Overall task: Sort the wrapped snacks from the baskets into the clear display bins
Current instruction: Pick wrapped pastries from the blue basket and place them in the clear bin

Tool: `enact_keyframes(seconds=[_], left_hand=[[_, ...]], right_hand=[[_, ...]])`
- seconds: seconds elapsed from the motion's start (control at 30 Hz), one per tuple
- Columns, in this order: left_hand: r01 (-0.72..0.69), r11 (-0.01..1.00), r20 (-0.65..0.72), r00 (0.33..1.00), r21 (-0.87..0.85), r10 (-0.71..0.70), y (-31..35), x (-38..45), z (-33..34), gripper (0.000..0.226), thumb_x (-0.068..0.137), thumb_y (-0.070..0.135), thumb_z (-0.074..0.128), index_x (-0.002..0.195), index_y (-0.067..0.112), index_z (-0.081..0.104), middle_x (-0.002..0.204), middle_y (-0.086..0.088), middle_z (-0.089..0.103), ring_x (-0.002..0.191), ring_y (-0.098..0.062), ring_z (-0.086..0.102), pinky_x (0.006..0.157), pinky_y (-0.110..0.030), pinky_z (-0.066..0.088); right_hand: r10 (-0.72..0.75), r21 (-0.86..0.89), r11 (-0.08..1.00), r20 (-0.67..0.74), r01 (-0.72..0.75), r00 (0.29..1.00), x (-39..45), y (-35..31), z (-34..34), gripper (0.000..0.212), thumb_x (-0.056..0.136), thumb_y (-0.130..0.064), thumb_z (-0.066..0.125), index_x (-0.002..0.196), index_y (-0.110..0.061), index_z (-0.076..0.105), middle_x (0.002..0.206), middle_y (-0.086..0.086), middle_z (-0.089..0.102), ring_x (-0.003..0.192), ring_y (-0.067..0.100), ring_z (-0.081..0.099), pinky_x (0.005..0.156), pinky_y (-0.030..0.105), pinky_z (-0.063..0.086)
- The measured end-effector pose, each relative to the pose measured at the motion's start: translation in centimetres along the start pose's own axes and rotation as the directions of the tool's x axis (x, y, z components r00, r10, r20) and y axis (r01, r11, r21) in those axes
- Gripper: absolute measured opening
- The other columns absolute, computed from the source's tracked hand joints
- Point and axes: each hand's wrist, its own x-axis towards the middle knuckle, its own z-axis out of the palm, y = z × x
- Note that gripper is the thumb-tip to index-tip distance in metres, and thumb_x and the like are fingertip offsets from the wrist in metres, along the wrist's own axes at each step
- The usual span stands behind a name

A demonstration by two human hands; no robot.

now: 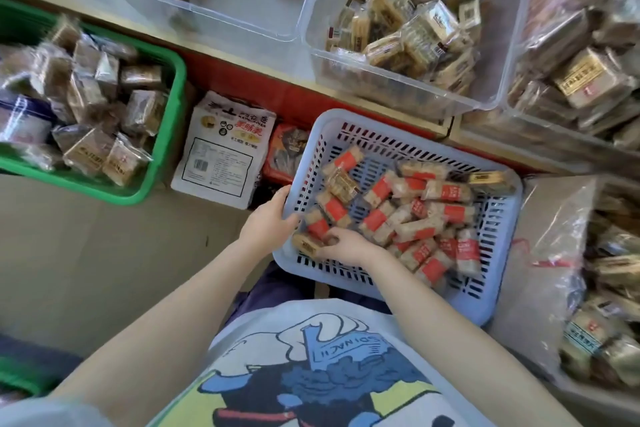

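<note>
While the left hand (268, 220) grips the near-left rim of the blue basket (498, 229), fingers curled over the edge, the right hand (346, 246) reaches inside and pinches a brown-labelled snack (306, 244) at the basket's near-left corner. Red-labelled snacks (415, 215) lie heaped across the basket floor. Beyond it, on the shelf, a clear bin (408, 24) holds tan packets. A green basket (162, 149) of brown packets sits to the left.

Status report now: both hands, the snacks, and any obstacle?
Left hand grips blue basket rim. Right hand pinches brown-label snack inside basket. Clear bin beyond, open, path unobstructed.
</note>
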Motion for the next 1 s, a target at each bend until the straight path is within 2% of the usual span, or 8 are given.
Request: enact_keyframes(seconds=[0.17,0.27,0.33,0.4,0.5,0.67,0.87,1.0], left_hand=[[0.009,0.998,-0.006,1.0,-0.057,-0.01,0.2,-0.1,0.0,0.065,0.099,0.035,0.051,0.156,0.028,0.02,0.079,0.005,0.064,0.056,-0.01,0.055,0.046,-0.025,0.034],[-0.001,0.998,0.014,1.0,-0.07,0.002,0.4,0.1,-0.1,0.063,0.098,0.031,0.051,0.155,0.026,0.024,0.08,0.004,0.063,0.057,-0.011,0.054,0.046,-0.025,0.036],[-0.006,0.997,0.01,1.0,-0.075,0.007,0.6,0.2,-0.6,0.059,0.098,0.029,0.053,0.153,0.024,0.03,0.111,0.001,0.065,0.086,-0.017,0.064,0.063,-0.03,0.046],[-0.05,0.997,-0.097,0.994,-0.051,0.045,0.9,0.2,-1.2,0.057,0.096,0.031,0.055,0.149,0.022,0.038,0.138,-0.002,0.05,0.122,-0.019,0.052,0.087,-0.03,0.044],[-0.083,0.966,-0.165,0.985,-0.244,0.043,3.1,0.3,-3.1,0.043,0.095,0.036,0.059,0.136,0.024,0.054,0.125,0.002,0.058,0.11,-0.013,0.058,0.091,-0.033,0.05],[-0.089,0.874,0.114,0.98,-0.479,0.162,9.5,-0.1,-7.1,0.042,0.088,0.042,0.071,0.128,0.033,0.059,0.11,0.004,0.067,0.095,-0.013,0.069,0.084,-0.035,0.059],[-0.286,0.779,-0.037,0.947,-0.559,0.321,16.5,-0.3,-10.7,0.032,0.086,0.031,0.074,0.116,0.034,0.064,0.101,0.003,0.07,0.085,-0.006,0.071,0.078,-0.026,0.06],[-0.464,0.831,-0.369,0.863,-0.305,0.346,19.7,1.0,-11.7,0.031,0.094,0.026,0.059,0.124,0.024,0.064,0.121,0.007,0.064,0.113,-0.008,0.058,0.099,-0.031,0.048]], right_hand=[[0.002,-0.035,0.999,-0.124,-0.007,0.992,0.9,0.3,3.1,0.051,0.088,-0.037,0.067,0.131,-0.022,0.045,0.118,0.005,0.061,0.102,0.024,0.061,0.077,0.034,0.048],[0.011,0.116,0.993,-0.152,0.007,0.988,0.8,0.0,2.8,0.035,0.089,-0.037,0.066,0.117,-0.022,0.052,0.112,0.005,0.063,0.093,0.019,0.06,0.076,0.033,0.049],[0.055,0.256,0.966,-0.134,-0.019,0.989,0.1,-0.1,1.6,0.029,0.091,-0.037,0.064,0.113,-0.021,0.054,0.104,-0.001,0.063,0.087,0.016,0.06,0.075,0.032,0.05],[0.106,0.441,0.896,-0.126,-0.04,0.986,-0.8,0.1,0.1,0.032,0.094,-0.038,0.061,0.118,-0.018,0.06,0.091,-0.003,0.066,0.077,0.014,0.061,0.074,0.032,0.052],[0.089,0.7,0.714,-0.102,0.007,0.991,-2.9,-0.3,-2.7,0.033,0.098,-0.042,0.056,0.119,-0.018,0.065,0.08,0.002,0.065,0.065,0.016,0.057,0.065,0.031,0.047],[-0.097,0.775,0.601,-0.174,0.197,0.98,-7.7,-3.0,-8.0,0.037,0.101,-0.049,0.049,0.118,-0.022,0.069,0.097,0.006,0.07,0.077,0.02,0.063,0.064,0.032,0.052],[-0.199,0.626,0.614,-0.466,0.48,0.862,-11.7,-5.0,-14.0,0.035,0.09,-0.049,0.065,0.11,-0.021,0.072,0.101,0.001,0.071,0.091,0.016,0.064,0.079,0.034,0.048],[-0.024,0.664,0.483,-0.642,0.571,0.767,-13.2,-6.1,-19.1,0.035,0.091,-0.04,0.07,0.112,-0.012,0.072,0.093,0.002,0.075,0.077,0.015,0.065,0.066,0.029,0.05]])
